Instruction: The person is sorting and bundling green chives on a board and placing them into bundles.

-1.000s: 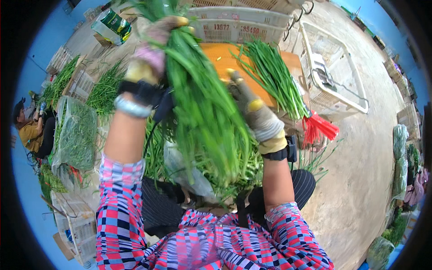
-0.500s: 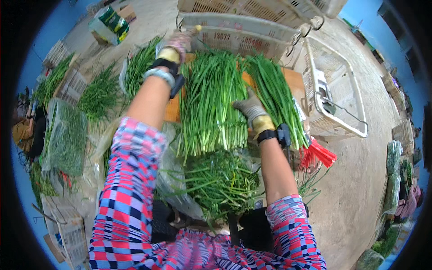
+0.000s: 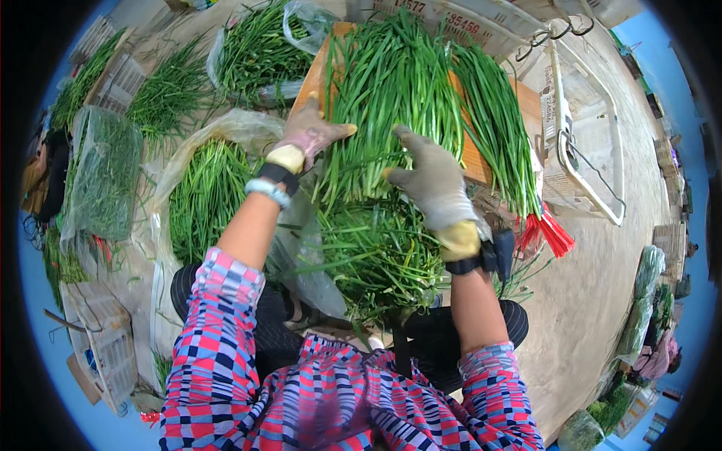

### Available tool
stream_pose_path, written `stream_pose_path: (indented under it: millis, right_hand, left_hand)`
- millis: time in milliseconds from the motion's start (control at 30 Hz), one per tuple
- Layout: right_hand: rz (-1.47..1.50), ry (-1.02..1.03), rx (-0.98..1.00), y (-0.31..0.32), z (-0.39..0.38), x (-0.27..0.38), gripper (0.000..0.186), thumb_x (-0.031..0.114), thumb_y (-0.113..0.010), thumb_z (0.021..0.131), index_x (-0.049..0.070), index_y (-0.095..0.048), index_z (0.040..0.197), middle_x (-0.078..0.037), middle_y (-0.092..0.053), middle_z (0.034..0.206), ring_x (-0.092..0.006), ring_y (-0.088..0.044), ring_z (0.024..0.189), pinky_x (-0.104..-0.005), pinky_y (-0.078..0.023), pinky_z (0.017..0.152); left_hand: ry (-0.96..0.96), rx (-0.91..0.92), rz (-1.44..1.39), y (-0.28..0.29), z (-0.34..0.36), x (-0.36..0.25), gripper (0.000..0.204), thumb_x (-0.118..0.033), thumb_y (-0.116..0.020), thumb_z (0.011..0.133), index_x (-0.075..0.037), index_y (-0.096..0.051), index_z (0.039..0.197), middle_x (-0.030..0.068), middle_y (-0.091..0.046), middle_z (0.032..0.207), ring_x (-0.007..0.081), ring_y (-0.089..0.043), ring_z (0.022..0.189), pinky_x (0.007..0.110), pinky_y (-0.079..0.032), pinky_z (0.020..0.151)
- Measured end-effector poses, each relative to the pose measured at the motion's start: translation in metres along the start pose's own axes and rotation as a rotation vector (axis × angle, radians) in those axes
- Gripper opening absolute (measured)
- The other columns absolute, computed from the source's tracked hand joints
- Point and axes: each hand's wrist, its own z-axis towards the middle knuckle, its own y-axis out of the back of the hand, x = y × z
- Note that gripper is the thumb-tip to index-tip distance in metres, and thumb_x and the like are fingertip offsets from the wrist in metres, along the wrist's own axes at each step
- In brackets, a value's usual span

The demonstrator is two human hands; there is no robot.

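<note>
A wide pile of long green chives (image 3: 398,90) lies on an orange-brown wooden board (image 3: 319,81), pale stem ends toward me. A narrower bunch of chives (image 3: 492,113) rests to its right, a strip of board between them. At the left edge of the wide pile is my gloved left hand (image 3: 310,137), fingers apart and reaching toward the leaves. Over the pile's near right part, my gloved right hand (image 3: 438,179) has thumb and fingers spread, holding nothing. Whether either hand touches the leaves is hard to tell. Below the stem ends lies a tangled heap of loose greens (image 3: 380,263).
Red strips (image 3: 547,234) hang by the board's near right corner. A white plastic crate (image 3: 583,143) stands to the right, more crates (image 3: 481,26) behind the board. Left are bagged chives (image 3: 210,192), a clear bag of greens (image 3: 105,173) and another crate (image 3: 101,331).
My left hand has come back from the crates beyond the board to the wide pile's left edge. My right hand has left the gap between the bunches for the pile's near part. The view has shifted.
</note>
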Motion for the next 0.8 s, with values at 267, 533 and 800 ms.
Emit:
stream_pose_path:
  millis: [267, 533, 800]
  right_hand:
    - [-0.536, 0.336, -0.143, -0.013, 0.043, 0.010, 0.013, 0.014, -0.056, 0.082, 0.020, -0.067, 0.082, -0.005, -0.061, 0.066, -0.0231, -0.063, 0.064, -0.0329, -0.050, 0.055]
    - [-0.610, 0.424, 0.042, -0.023, 0.105, 0.026, 0.021, 0.014, -0.052, 0.081, 0.017, -0.068, 0.095, -0.010, -0.067, 0.076, -0.0277, -0.067, 0.079, -0.0423, -0.049, 0.079]
    - [-0.715, 0.638, -0.392, -0.023, 0.126, 0.044, 0.041, 0.013, -0.055, 0.081, 0.022, -0.054, 0.121, -0.006, -0.062, 0.114, -0.0264, -0.058, 0.105, -0.0480, -0.038, 0.097]
  left_hand:
    - [-0.006, 0.241, -0.768, -0.008, 0.043, 0.043, 0.047, -0.009, -0.066, 0.080, -0.002, -0.048, 0.123, 0.0015, -0.060, 0.090, 0.0109, -0.057, 0.073, 0.026, -0.049, 0.060]
    - [-0.062, 0.157, -0.565, -0.014, 0.009, 0.038, 0.107, -0.058, -0.078, 0.062, 0.007, -0.034, 0.135, 0.0196, -0.050, 0.128, 0.0273, -0.049, 0.117, 0.032, -0.039, 0.096]
    - [0.035, 0.157, -0.331, -0.014, -0.011, 0.019, 0.074, -0.012, -0.069, 0.072, 0.002, -0.035, 0.136, 0.0145, -0.057, 0.117, 0.0239, -0.056, 0.100, 0.028, -0.045, 0.085]
